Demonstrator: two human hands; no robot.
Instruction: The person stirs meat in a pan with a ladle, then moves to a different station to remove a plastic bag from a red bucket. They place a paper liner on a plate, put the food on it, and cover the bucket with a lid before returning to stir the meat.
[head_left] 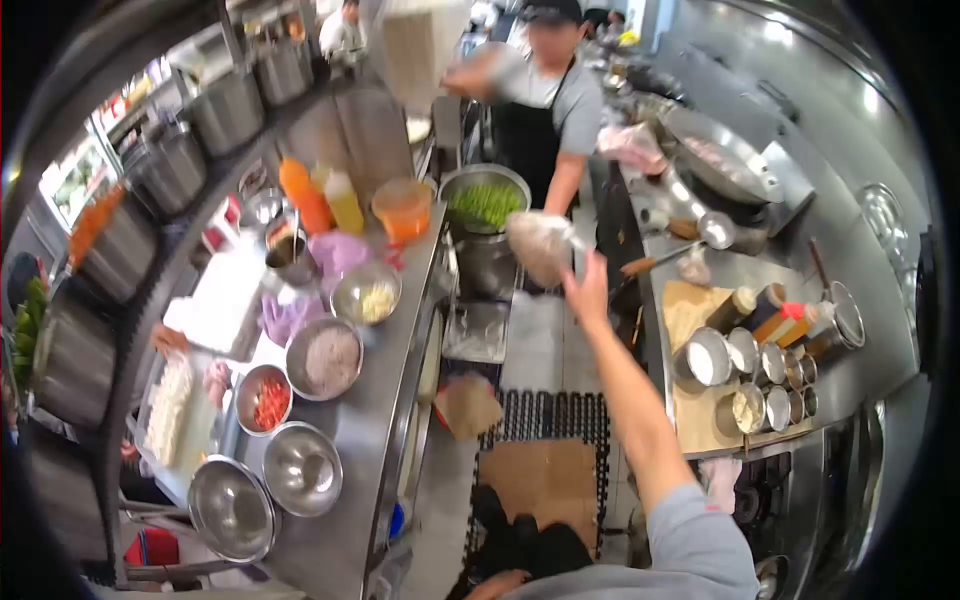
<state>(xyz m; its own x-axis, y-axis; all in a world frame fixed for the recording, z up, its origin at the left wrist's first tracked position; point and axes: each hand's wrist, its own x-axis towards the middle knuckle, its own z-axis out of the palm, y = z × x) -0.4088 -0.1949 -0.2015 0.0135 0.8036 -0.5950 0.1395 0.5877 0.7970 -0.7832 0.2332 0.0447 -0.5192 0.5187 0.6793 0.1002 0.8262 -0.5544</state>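
Observation:
My right hand (pixel 588 292) reaches forward over the aisle, fingers apart, with its tips right at the edge of a clear plastic bag (pixel 540 248) of something pale brown. The bag hangs from the outstretched hand (pixel 560 200) of a co-worker (pixel 550 100) in a grey shirt, black apron and cap. That person's other arm is at a large pale container (pixel 418 50). Low in the view, my left hand (pixel 500 584) is near my dark trousers; its fingers are mostly hidden.
On the left counter stand steel bowls (pixel 303 468), a bowl of chopped red pieces (pixel 265 400) and sauce bottles (pixel 305 195). A pot of green vegetables (pixel 486 203) stands ahead. Small steel tubs (pixel 708 358) and a wok (pixel 722 150) are on the right. Cardboard (pixel 538 485) covers the floor mat.

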